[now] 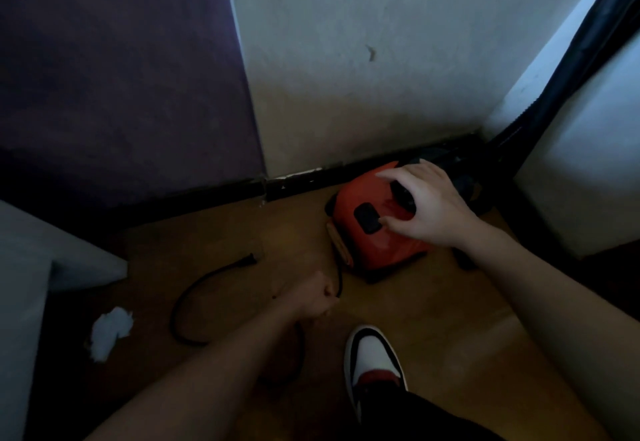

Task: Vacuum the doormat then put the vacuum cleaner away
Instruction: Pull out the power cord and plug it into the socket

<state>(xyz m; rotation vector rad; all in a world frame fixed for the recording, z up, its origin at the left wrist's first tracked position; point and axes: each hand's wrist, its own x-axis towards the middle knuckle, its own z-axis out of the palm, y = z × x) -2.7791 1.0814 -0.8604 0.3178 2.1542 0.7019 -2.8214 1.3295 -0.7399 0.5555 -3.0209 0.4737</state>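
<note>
Wooden floor (433,319) meets a pale wall (346,59) along a black baseboard (346,172) in this dim corner, with a purple panel (121,77) up at 10 o'clock.

The red vacuum cleaner (377,250) sits just toward 4 o'clock of centre, tucked close to the baseboard. Its dark hose (588,70) runs up the corner at 2 o'clock. We see no doormat anywhere, and the vacuum's spot by the wall suggests to us that the putting-away part is under way.

Our right grip (429,205) is spread wide over the top of the body and holds nothing. The thumb tip lies at the edge of a black button (367,219). We take that for the cord-rewind control, which would explain the hand's place there, though we cannot read any marking on it.

Our left grip (317,293), at 6 o'clock, is fisted around the black cord (180,302) just below the vacuum's near end. The cord loops away over the floor toward 8 o'clock, and its plug (247,260) lies loose, out of any socket. Holding the cord there would let us feed it in straight and keep the plug from whipping.

A crumpled white tissue (110,329) lies at 8 o'clock, well apart from the cord. Our shoe (374,354) stands at 5 o'clock, close behind the vacuum.
</note>
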